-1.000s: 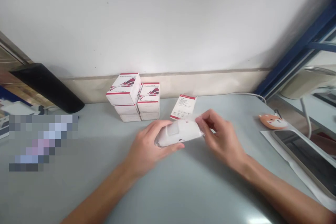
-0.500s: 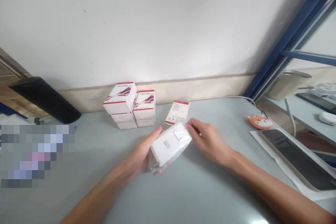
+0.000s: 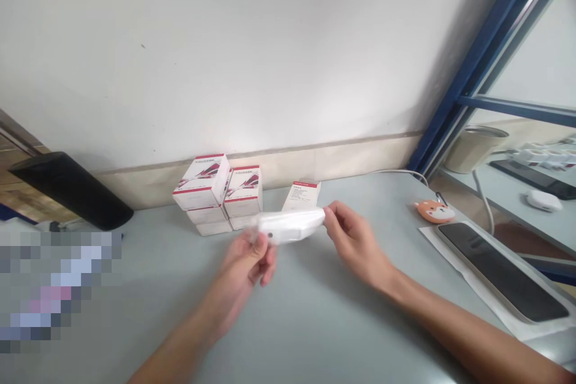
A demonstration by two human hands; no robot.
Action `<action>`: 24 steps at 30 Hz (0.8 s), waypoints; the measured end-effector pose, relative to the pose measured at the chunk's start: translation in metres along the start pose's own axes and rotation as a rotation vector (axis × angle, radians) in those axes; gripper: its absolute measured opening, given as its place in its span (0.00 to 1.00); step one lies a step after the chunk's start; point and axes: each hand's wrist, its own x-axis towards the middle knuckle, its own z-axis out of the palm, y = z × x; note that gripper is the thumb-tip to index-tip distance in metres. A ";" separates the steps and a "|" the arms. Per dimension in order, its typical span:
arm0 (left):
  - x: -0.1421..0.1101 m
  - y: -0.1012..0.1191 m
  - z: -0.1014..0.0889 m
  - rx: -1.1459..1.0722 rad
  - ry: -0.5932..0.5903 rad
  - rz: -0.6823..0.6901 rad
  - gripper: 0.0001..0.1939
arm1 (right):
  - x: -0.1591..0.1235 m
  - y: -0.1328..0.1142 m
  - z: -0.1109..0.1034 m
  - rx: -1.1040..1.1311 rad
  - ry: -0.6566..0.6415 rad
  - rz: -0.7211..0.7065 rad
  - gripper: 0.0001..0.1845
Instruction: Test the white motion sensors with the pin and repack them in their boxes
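Observation:
In the head view, a white plastic detector (image 3: 290, 228) in a clear plastic bag is held above the table, turned nearly edge-on with a small dark spot on its near side. My left hand (image 3: 245, 270) is closed on its left end, the thumb in front. At the opposite end, the fingertips of my right hand (image 3: 353, 240) pinch the corner of the bagged detector. Just behind it a white box (image 3: 302, 193) with a red band marked "DETECTOR" lies on the table, its lower part hidden by the detector.
Several red-and-white boxes (image 3: 204, 175) are stacked against the wall, left of centre. A dark cylinder (image 3: 72, 189) leans farther left. On the right sit an orange animal-faced case (image 3: 435, 211) and a phone-like slab (image 3: 499, 270) on white paper (image 3: 531, 330). Blue framing (image 3: 477, 66) borders that side.
The bagged detector has tipped from showing its broad face to nearly edge-on and risen slightly. My left hand has shifted its hold around the left end; the right stays at the other end.

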 end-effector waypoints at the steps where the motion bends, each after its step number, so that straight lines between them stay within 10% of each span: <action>1: 0.002 -0.002 0.000 0.019 0.040 -0.023 0.23 | -0.002 0.000 0.000 -0.030 0.008 -0.046 0.21; 8: 0.011 -0.011 -0.003 0.022 0.189 -0.161 0.31 | -0.011 -0.007 -0.006 -0.120 -0.261 -0.504 0.11; 17: 0.003 0.009 0.005 0.234 0.370 0.041 0.30 | 0.003 -0.004 -0.007 -0.251 -0.411 -0.171 0.39; 21: 0.011 0.012 0.007 0.380 0.224 0.053 0.31 | 0.000 -0.006 -0.004 -0.222 -0.533 -0.384 0.60; 24: 0.033 0.023 0.013 0.499 0.220 0.153 0.36 | 0.002 -0.005 -0.007 -0.300 -0.465 -0.486 0.51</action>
